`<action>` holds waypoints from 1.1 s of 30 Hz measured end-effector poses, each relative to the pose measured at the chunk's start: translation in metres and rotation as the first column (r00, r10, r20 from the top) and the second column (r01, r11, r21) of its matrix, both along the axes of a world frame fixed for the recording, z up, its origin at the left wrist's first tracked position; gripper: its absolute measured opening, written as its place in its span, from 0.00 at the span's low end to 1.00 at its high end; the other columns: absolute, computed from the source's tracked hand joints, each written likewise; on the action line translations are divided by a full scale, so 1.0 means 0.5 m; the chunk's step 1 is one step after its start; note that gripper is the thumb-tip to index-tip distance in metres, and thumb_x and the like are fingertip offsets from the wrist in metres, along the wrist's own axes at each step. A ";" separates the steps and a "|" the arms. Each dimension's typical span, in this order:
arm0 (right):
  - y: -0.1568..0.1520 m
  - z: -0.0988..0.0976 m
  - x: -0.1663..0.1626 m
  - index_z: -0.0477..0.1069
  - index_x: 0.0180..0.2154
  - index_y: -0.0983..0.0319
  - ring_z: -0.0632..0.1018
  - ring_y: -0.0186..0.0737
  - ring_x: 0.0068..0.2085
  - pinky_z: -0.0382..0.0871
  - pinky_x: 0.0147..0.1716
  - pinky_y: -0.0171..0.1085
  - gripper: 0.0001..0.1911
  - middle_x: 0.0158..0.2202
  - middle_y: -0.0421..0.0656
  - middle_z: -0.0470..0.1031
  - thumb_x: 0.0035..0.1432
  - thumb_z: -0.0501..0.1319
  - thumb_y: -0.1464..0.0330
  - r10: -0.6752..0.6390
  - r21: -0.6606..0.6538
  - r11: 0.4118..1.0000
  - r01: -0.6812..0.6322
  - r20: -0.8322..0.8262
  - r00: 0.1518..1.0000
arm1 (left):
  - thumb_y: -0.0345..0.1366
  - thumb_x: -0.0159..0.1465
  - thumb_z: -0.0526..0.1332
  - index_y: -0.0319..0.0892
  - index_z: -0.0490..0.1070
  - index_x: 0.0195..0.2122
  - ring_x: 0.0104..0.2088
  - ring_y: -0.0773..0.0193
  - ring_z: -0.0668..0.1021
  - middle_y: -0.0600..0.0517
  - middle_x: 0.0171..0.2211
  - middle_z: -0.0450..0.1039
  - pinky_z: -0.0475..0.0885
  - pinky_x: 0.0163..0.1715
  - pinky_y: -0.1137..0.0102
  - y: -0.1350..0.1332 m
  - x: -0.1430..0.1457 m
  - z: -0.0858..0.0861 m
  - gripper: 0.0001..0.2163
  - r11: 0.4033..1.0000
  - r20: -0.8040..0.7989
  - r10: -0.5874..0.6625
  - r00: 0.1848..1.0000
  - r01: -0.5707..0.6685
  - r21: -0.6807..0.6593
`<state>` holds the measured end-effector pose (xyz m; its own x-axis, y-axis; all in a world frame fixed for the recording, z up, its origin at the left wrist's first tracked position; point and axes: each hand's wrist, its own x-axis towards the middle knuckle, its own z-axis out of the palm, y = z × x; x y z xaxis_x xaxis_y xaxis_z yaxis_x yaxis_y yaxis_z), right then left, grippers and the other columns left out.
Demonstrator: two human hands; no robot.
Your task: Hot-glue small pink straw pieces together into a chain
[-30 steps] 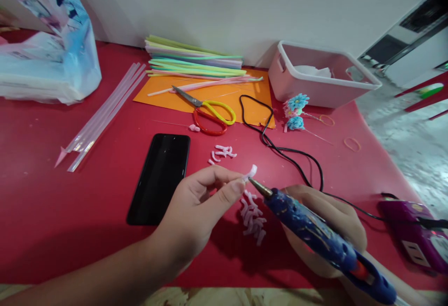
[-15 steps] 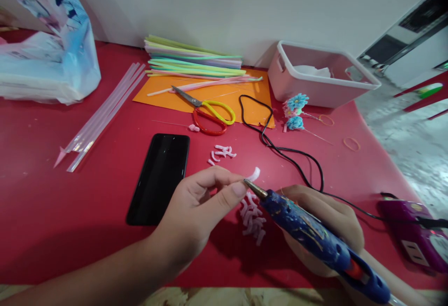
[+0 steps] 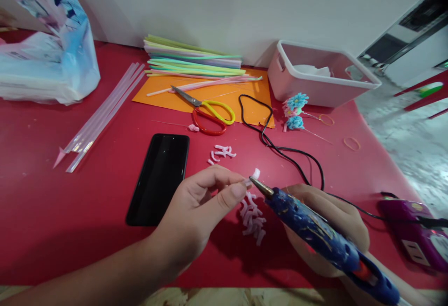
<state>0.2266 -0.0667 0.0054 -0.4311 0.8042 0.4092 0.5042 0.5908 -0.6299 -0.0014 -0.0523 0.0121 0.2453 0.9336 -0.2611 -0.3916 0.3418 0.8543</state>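
Between the thumb and fingertip of my left hand (image 3: 205, 208) is a short pale pink pipe cleaner piece (image 3: 256, 174), its curved end sticking out to the right. My right hand (image 3: 329, 226) is wrapped around a worn blue glue gun (image 3: 315, 231). The gun's metal nozzle is right at the pink piece, just past my left fingertips; whether it touches cannot be made out. Below my fingertips lies a heap of cut pink pipe cleaner pieces (image 3: 252, 219), and a smaller group of pieces (image 3: 222, 152) lies farther back. A black phone (image 3: 159, 180) rests left of my left hand.
Scissors (image 3: 210, 114) lie partly on orange card (image 3: 157, 93), near bundled pipe cleaners (image 3: 196, 61). Clear sticks (image 3: 105, 114) and a plastic bag (image 3: 70, 63) are left. A black cable (image 3: 290, 156), fuzzy flowers (image 3: 296, 110), pink bin (image 3: 315, 86) and purple power strip (image 3: 413, 236) are right.
My right hand and the glue gun have shifted slightly right, and the nozzle has slid along the pink piece away from my left fingertips. My left hand has hardly moved.
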 end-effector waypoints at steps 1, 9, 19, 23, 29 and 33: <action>0.000 0.000 -0.002 0.70 0.40 0.58 0.81 0.39 0.30 0.78 0.30 0.34 0.13 0.33 0.42 0.79 0.56 0.60 0.80 -0.004 0.010 1.000 0.004 -0.006 1.000 | 0.38 0.61 0.70 0.43 0.78 0.29 0.25 0.72 0.65 0.57 0.25 0.69 0.65 0.28 0.76 0.000 0.000 -0.001 0.07 1.000 0.010 -0.009 1.000 0.008 0.006; -0.004 -0.012 -0.005 0.73 0.34 0.56 0.79 0.36 0.26 0.74 0.23 0.32 0.08 0.29 0.39 0.78 0.57 0.63 0.76 -0.237 -0.171 0.962 0.211 -0.147 0.960 | 0.32 0.62 0.68 0.42 0.77 0.28 0.27 0.70 0.70 0.55 0.27 0.71 0.68 0.30 0.75 0.001 0.002 0.003 0.05 0.990 -0.097 -0.041 0.994 0.053 0.131; -0.014 0.003 -0.041 0.74 0.39 0.59 0.67 0.23 0.17 0.65 0.15 0.26 0.16 0.32 0.40 0.78 0.52 0.74 0.59 -0.396 -0.758 0.597 -0.263 -0.564 0.724 | 0.27 0.65 0.63 0.43 0.80 0.36 0.33 0.64 0.79 0.49 0.31 0.77 0.73 0.36 0.71 -0.010 -0.004 -0.008 0.07 0.742 -0.510 0.040 0.859 0.316 0.592; -0.008 0.008 -0.043 0.76 0.34 0.63 0.69 0.26 0.20 0.61 0.13 0.24 0.15 0.30 0.43 0.77 0.53 0.73 0.59 -0.286 -0.750 0.580 -0.318 -0.553 0.783 | 0.28 0.66 0.63 0.44 0.80 0.36 0.32 0.63 0.78 0.49 0.31 0.77 0.73 0.35 0.70 -0.010 -0.005 -0.007 0.07 0.715 -0.528 0.050 0.848 0.338 0.611; -0.008 0.001 -0.042 0.75 0.37 0.61 0.69 0.26 0.19 0.62 0.12 0.23 0.14 0.28 0.41 0.77 0.51 0.74 0.63 -0.318 -0.739 0.584 -0.336 -0.589 0.743 | 0.27 0.66 0.62 0.43 0.78 0.36 0.33 0.65 0.78 0.50 0.30 0.78 0.73 0.37 0.72 -0.007 -0.005 -0.007 0.06 0.677 -0.542 0.055 0.838 0.368 0.638; -0.011 -0.006 -0.037 0.76 0.39 0.60 0.70 0.26 0.18 0.64 0.14 0.23 0.16 0.27 0.39 0.78 0.49 0.75 0.64 -0.360 -0.741 0.541 -0.398 -0.632 0.687 | 0.25 0.65 0.62 0.43 0.77 0.35 0.33 0.65 0.78 0.51 0.30 0.79 0.72 0.39 0.72 -0.007 -0.005 -0.004 0.06 0.656 -0.538 0.027 0.842 0.391 0.646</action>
